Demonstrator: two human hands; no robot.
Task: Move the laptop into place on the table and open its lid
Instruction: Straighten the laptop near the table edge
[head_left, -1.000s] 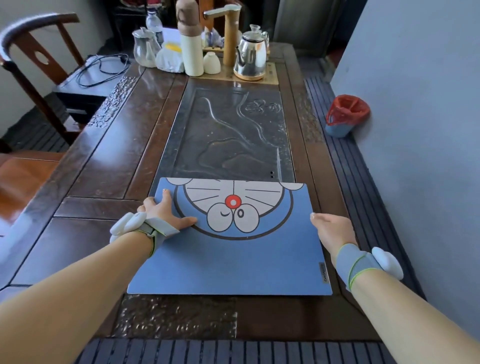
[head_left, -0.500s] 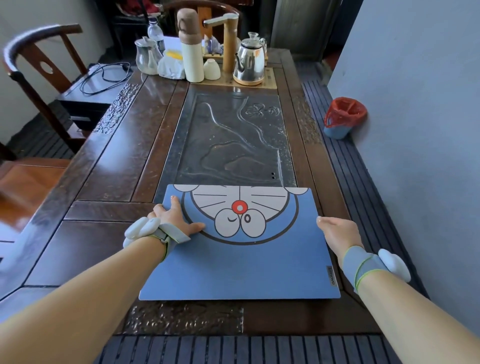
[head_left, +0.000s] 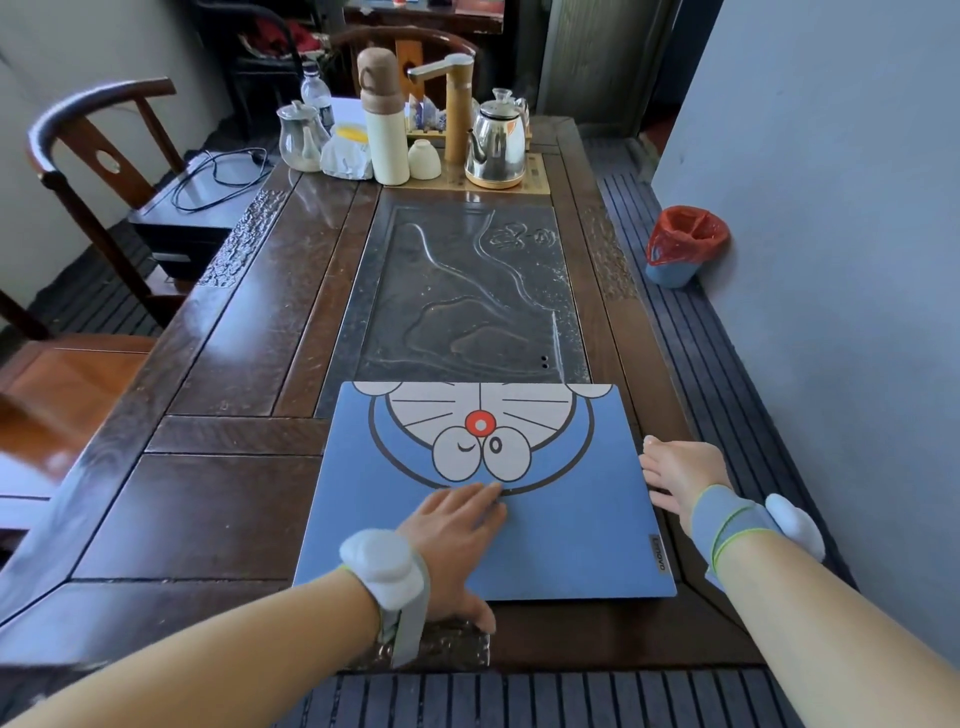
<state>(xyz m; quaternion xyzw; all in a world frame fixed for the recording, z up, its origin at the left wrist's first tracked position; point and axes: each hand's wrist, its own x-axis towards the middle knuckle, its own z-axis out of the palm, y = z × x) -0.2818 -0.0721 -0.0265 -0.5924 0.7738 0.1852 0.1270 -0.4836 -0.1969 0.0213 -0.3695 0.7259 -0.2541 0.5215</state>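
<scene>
Dark carved wood forms the table (head_left: 218, 509), which runs away from the viewer with slatted flooring along its near and right sides. Nearest the viewer, the left hand (head_left: 457, 535) lies flat, fingers extended, on the closed lid of the laptop (head_left: 571, 530); its thumb hangs over the laptop's near edge onto the table. A padded wristband (head_left: 387, 566) sits on the left wrist. The right hand (head_left: 675, 473) rests against the laptop's right edge with the fingers loosely extended; whether any fingertip hooks under the edge cannot be determined from this angle. A grey wristband (head_left: 727, 519) wraps the right wrist. The laptop lies flat and shut at the near end of the table, roughly centred across its width, with a blue cartoon-face skin on the lid and a brand tab at the near right corner. Its far edge overlaps the near end of a dark carved stone tray (head_left: 467, 291) inset in the table's middle. Beyond the tray, at the far end, stand a cream flask (head_left: 387, 140), a white cup (head_left: 423, 158), a steel kettle (head_left: 496, 145), a glass pitcher (head_left: 298, 137) and a wooden water spout (head_left: 452, 98). On the left stands a wooden chair (head_left: 98, 171); on the right, against the wall, a bin with a red liner (head_left: 683, 244).
</scene>
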